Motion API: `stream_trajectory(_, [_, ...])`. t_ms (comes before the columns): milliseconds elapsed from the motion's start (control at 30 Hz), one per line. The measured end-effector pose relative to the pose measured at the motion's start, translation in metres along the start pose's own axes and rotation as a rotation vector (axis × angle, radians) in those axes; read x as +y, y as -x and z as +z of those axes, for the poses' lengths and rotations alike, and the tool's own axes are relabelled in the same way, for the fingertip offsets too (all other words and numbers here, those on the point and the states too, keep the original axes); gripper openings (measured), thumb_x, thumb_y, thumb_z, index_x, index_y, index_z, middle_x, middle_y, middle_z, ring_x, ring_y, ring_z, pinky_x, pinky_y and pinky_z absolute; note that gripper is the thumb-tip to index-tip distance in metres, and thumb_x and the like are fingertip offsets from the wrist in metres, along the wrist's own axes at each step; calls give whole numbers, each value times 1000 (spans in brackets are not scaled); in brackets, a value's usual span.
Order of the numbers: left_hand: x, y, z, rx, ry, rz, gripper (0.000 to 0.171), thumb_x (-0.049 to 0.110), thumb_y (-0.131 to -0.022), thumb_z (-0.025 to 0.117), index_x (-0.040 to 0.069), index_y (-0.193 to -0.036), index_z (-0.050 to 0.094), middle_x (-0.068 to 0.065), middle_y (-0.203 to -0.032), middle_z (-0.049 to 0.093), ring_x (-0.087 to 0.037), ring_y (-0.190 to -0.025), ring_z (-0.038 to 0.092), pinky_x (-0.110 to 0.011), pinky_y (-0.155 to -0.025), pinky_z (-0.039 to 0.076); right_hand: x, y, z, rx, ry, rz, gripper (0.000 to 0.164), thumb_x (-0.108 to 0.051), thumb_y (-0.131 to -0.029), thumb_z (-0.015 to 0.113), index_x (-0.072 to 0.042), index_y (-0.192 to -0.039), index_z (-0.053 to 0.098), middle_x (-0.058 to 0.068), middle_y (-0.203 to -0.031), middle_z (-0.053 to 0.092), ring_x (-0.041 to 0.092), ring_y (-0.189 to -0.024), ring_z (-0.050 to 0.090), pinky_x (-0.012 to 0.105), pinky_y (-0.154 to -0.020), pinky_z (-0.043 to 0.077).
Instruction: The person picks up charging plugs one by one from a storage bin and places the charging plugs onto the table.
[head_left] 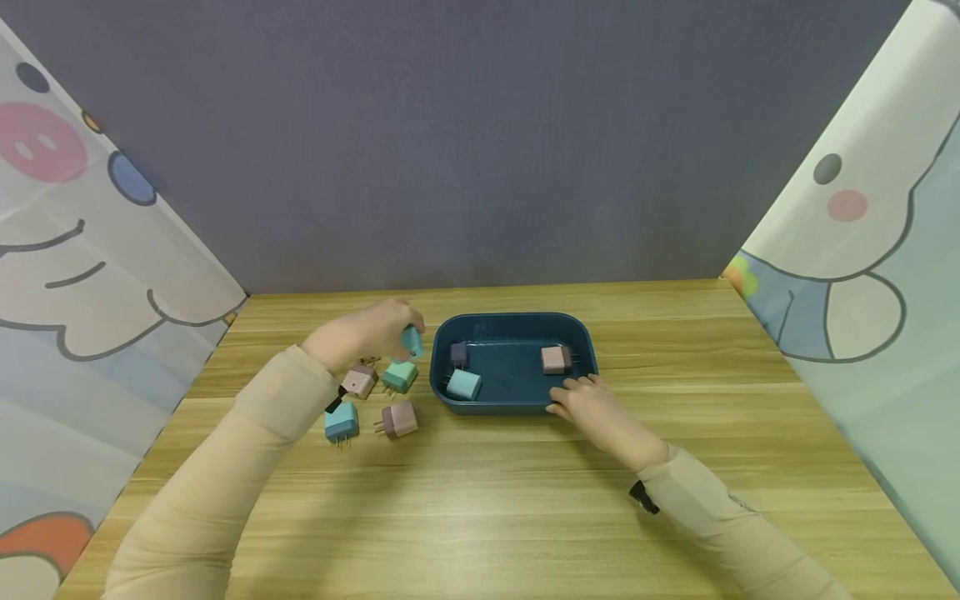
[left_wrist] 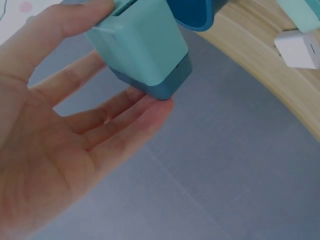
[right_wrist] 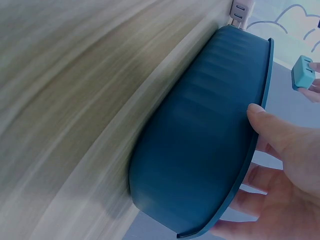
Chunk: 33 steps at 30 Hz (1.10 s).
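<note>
My left hand (head_left: 375, 332) holds a teal charger plug (left_wrist: 142, 42) between thumb and fingertips, raised just left of the dark blue bin (head_left: 513, 407). The charger has a darker teal base and slots in its top face. At the bin's near right edge my right hand (head_left: 600, 417) grips the rim, its thumb (right_wrist: 270, 125) on the outer wall and the fingers over the edge. Inside the bin lie a dark purple charger (head_left: 458, 354), a light blue charger (head_left: 464, 385) and a pink charger (head_left: 555, 360).
Left of the bin on the wooden table (head_left: 487, 500) lie a green charger (head_left: 400, 377), a blue charger (head_left: 342, 422), a pink one (head_left: 402, 418) and another pink one (head_left: 360, 381) by my left wrist. A grey panel (head_left: 480, 150) stands behind; cartoon-printed sheets flank the table.
</note>
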<state>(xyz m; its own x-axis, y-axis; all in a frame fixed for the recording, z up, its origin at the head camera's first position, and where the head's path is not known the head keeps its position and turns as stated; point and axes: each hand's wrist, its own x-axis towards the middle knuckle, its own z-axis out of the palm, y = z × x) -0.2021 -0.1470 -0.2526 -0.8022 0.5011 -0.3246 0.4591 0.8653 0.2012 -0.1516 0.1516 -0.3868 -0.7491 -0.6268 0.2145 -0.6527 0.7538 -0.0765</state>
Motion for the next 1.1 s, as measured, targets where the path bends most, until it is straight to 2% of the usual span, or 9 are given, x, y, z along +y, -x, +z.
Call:
stream_trajectory(367, [-12, 12, 3, 33, -1, -22, 41, 3, -75, 67, -1, -114, 56, -20, -109, 51, -24, -89, 54, -32, -73, 48, 0, 0, 0, -17, -9, 7, 15, -23, -82, 61, -12, -73, 56, 3, -69, 55, 24, -67, 55, 52, -76, 44])
stream_trajectory(733, [-20, 25, 4, 29, 18, -30, 41, 5, -76, 67, -1, -115, 55, -20, -108, 49, -26, -88, 53, -33, -71, 48, 0, 0, 0, -3, -10, -1, 15, -22, -81, 62, -12, -72, 55, 3, -68, 55, 23, -66, 54, 52, -75, 44])
stream_trajectory(900, [-25, 30, 7, 48, 43, -35, 39, 4, -76, 65, -2, -114, 55, -20, -102, 50, -26, -87, 54, -35, -72, 48, 0, 0, 0, -7, -15, 1, 15, -22, -82, 61, -12, -73, 56, 3, -69, 55, 23, -66, 54, 52, -75, 44])
stream_trajectory(1100, [-31, 38, 10, 62, 66, -40, 38, 3, -75, 66, -2, -112, 56, -17, -97, 50, -23, -82, 53, -32, -68, 48, -1, 0, -1, -3, -18, 2, 14, -21, -82, 62, -12, -73, 56, 3, -69, 54, 22, -67, 55, 53, -75, 44])
